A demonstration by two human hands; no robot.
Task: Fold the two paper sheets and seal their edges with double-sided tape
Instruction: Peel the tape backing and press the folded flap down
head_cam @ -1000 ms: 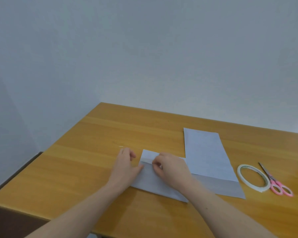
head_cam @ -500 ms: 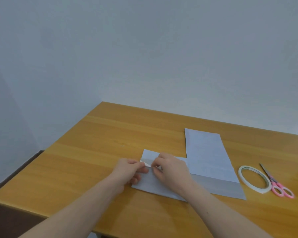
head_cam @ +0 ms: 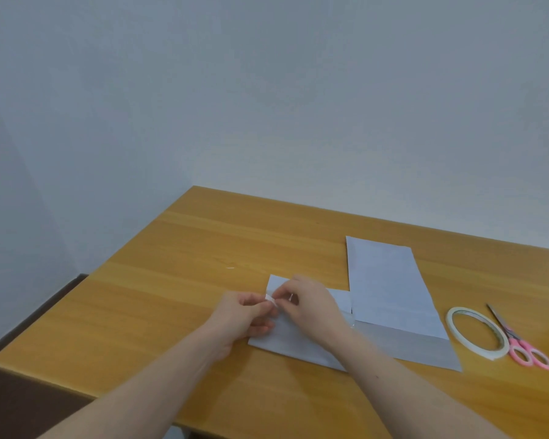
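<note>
At a wooden desk [head_cam: 178,299] set into a corner of pale grey walls [head_cam: 267,90], the left hand [head_cam: 244,315] and right hand [head_cam: 311,304] are pinching a small white tape strip [head_cam: 271,301] above 1 folded sheet [head_cam: 286,340] near the desk's front edge. The 2nd sheet [head_cam: 387,289], tape roll [head_cam: 476,331] and pink scissors [head_cam: 520,343] are lying toward the right edge.

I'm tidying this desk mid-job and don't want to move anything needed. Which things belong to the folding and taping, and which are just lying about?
In use:
- folded sheet under both hands
- white strip pinched by the left hand and right hand
- second sheet
- tape roll

Lying about:
- pink-handled scissors, likely for cutting tape
- small white scrap on the table
</note>
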